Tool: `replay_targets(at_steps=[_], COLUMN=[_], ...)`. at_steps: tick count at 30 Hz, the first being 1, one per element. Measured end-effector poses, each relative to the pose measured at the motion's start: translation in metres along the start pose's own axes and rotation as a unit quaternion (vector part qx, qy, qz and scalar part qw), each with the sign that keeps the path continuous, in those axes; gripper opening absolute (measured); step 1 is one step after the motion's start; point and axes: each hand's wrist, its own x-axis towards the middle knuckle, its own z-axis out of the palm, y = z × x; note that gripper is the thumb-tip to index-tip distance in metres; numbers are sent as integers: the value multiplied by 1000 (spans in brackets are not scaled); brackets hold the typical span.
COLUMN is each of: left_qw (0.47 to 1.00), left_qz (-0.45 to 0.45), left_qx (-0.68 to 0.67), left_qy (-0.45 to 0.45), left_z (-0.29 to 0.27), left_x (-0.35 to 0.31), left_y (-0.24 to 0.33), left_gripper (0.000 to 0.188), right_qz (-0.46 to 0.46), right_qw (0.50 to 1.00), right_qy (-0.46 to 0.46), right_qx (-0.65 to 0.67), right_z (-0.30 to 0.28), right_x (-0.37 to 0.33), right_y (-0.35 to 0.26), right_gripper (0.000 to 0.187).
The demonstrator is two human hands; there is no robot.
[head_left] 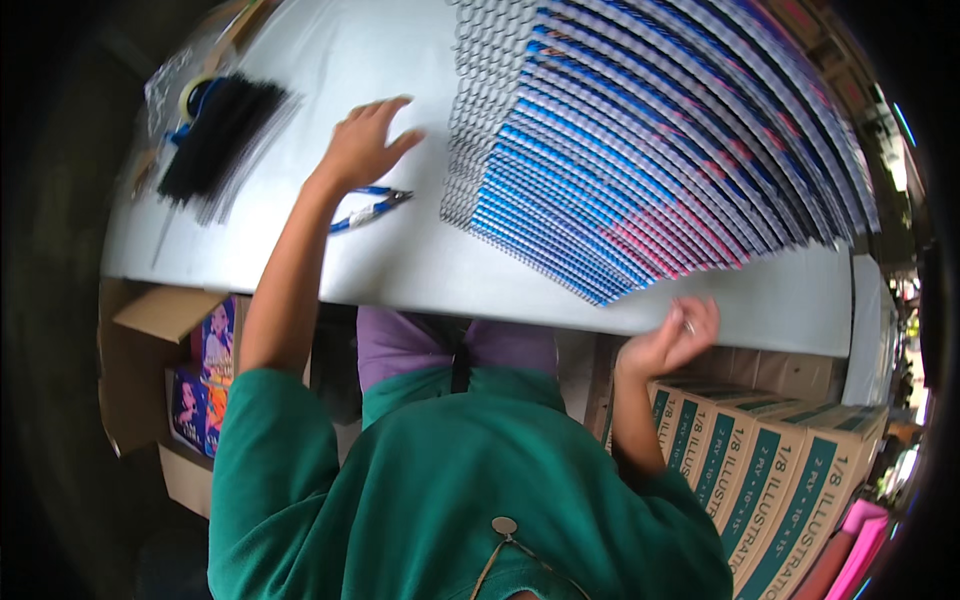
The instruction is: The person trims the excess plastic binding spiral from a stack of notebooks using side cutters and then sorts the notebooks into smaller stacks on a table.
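Wht tbl; L hand nr pliers, splayed, empty; R hand nr coil bks, curled, grip unclear

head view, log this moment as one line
left hand: spread, over table near pliers | right hand: half-curled, near table's front edge | coil-bound books: overlapping, on table

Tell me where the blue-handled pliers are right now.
In the head view, the blue-handled pliers lie on the white table left of centre, just below the left hand, with the coil-bound items farther right.
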Motion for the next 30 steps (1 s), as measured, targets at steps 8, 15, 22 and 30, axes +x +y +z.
replay_targets(at_steps=[8, 15, 22, 30], left_qw=[982, 433, 215, 215], left_qz=[-92, -197, -198, -199], left_qx=[59, -875, -955, -948], left_qy=[155, 84, -57, -121], left_z=[48, 53, 113, 107], left_x=[-146, -153, -144, -133], left_y=[7, 81, 126, 129], left_gripper=[48, 39, 38, 41], right_qz=[-308, -352, -313, -269], right_qw=[793, 345, 314, 352], right_qy=[-525, -753, -805, -807], right_qx=[15, -435, -394, -390], right_z=[146, 249, 265, 267], right_x=[20, 6, 4, 5], right_y=[-120, -87, -58, -59], right_gripper=[19, 22, 29, 25])
